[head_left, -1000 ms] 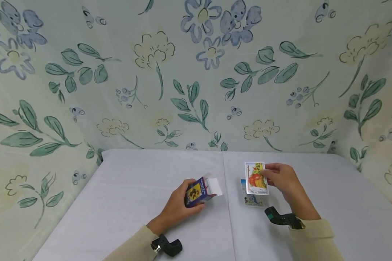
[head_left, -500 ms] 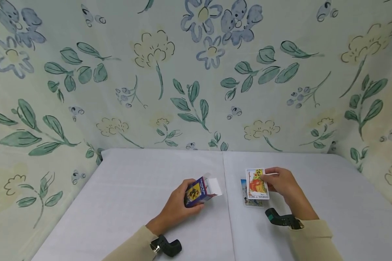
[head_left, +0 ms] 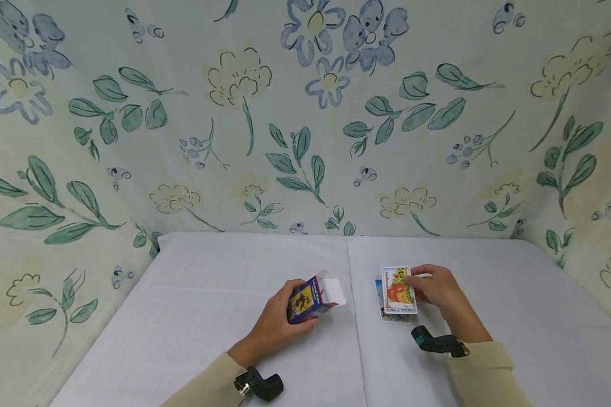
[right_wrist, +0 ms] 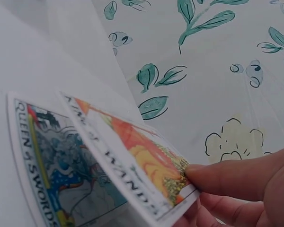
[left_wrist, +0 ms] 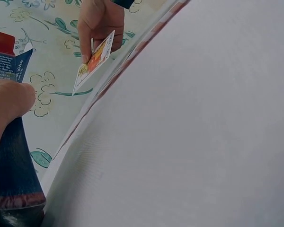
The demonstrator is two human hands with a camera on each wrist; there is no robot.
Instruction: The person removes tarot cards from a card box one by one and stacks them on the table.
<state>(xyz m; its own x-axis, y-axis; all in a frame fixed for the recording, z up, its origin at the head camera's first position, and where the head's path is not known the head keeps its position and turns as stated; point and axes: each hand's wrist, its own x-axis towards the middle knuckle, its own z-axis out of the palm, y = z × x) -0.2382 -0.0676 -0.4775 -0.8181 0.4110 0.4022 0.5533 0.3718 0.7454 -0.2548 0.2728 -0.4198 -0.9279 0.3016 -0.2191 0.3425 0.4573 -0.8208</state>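
Note:
My left hand (head_left: 273, 325) grips a blue card box (head_left: 305, 301) with a yellow picture on its front and its white end flap open to the right. In the left wrist view the thumb lies across the box (left_wrist: 19, 156). Thumb and fingers of my right hand (head_left: 440, 291) pinch the right edge of a King of Wands tarot card (head_left: 399, 289). That card is held over a Queen of Swords card (right_wrist: 66, 165), covering most of it in the head view. A gap between the two cards shows in the right wrist view.
A white cloth (head_left: 209, 282) with a crease down its middle covers the table. Behind it hangs a floral curtain (head_left: 305, 169). Black wrist cameras sit on both forearms, the left one (head_left: 265, 385) near the front.
My right hand has lowered the King of Wands card toward me, over the Queen of Swords card, which is now more covered. The left hand and box have hardly moved.

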